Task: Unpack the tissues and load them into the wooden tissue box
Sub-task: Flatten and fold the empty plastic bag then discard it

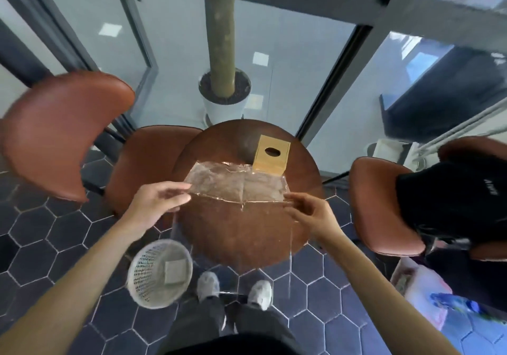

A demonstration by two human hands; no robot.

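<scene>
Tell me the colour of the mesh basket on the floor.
White, with a see-through lattice wall; the basket shows in the head view, left of the shoes.

This is looking like a café or lounge seating corner. A small round wooden table (247, 234) is standing on dark hexagonal floor tiles (52, 234), with brown leather-look chairs (63, 135) sitting around it. Glass walls in dark metal frames (343, 85) are running behind, and a potted plant in a white planter (224, 102) is standing just past the table.
</scene>
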